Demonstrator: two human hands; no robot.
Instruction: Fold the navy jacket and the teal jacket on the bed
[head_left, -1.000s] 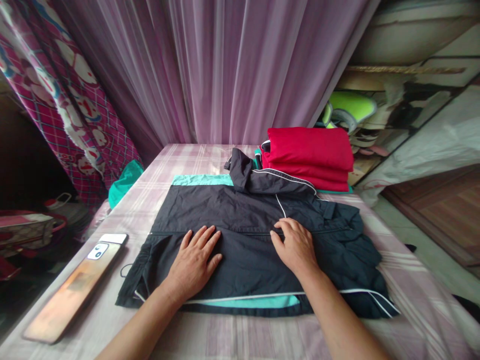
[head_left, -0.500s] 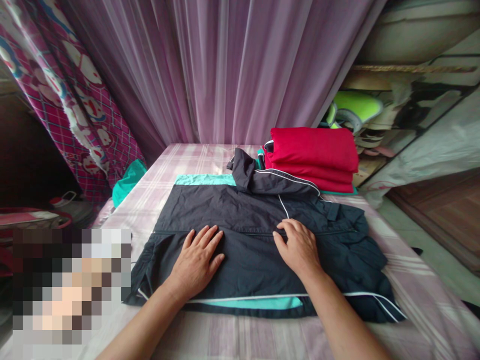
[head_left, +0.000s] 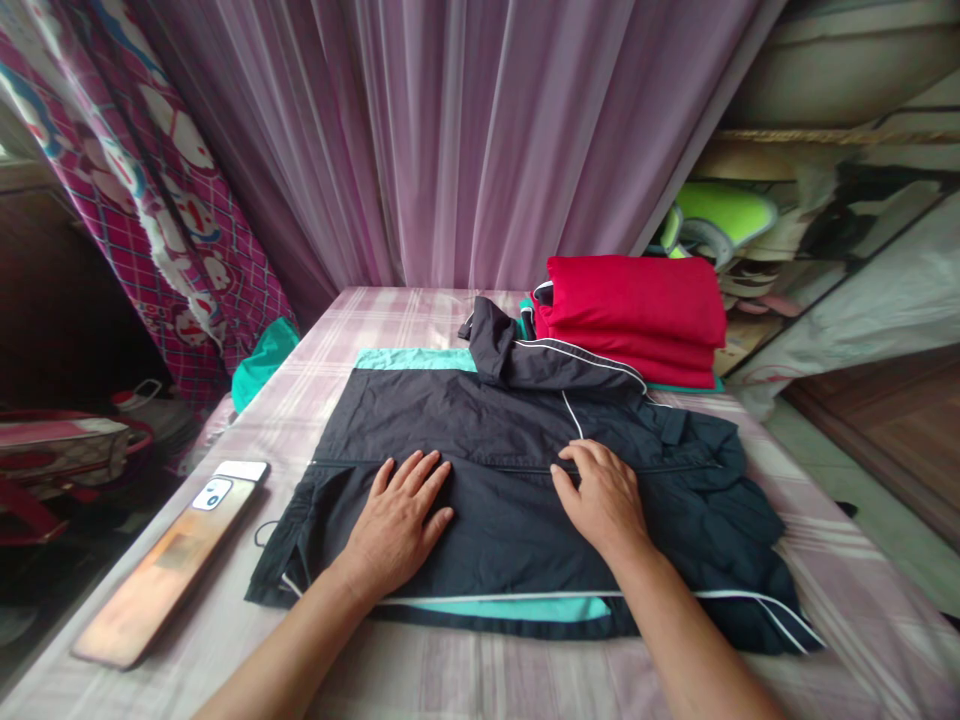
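Under the unclenched left hand (head_left: 397, 525) and right hand (head_left: 604, 495), dark fabric (head_left: 499, 530) lies partly hidden

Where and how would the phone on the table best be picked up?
Probably pinch the phone from above, midway along its two long edges: it lies flat, camera side up, longer than wide, with tablecloth showing along both long sides.

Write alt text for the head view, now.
Left hand and right hand rest on a dark garment lying on a plaid cloth. A phone lies at left; folded red fabric sits behind, at right, before a purple curtain.
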